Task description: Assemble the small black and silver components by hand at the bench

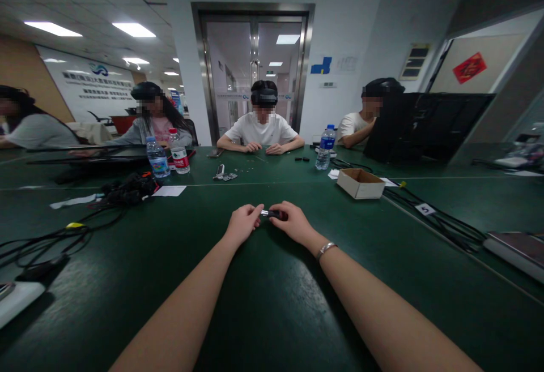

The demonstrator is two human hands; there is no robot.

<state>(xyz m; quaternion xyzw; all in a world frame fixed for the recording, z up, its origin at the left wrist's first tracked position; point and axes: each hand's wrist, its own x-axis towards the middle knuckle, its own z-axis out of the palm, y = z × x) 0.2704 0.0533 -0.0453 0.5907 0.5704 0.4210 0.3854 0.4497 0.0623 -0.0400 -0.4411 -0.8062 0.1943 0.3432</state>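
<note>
Over the green table [272, 281], a small black tube-like thing with a shiny silver end [272, 213] lies between my hands; its exact kind I cannot make out. My left hand [244, 226] pinches the silver end between thumb and fingers. The dark end is gripped by my right hand [295, 223], whose fingers cover part of it. A silver bracelet [326, 250] circles my right wrist.
Ahead on the right stands an open cardboard box [360, 184], with black cables [442, 219] beside it. Water bottles [158, 158] and a tangle of black gear [127, 189] are at left. Small metal pieces [224, 174] lie before a person [263, 128] opposite.
</note>
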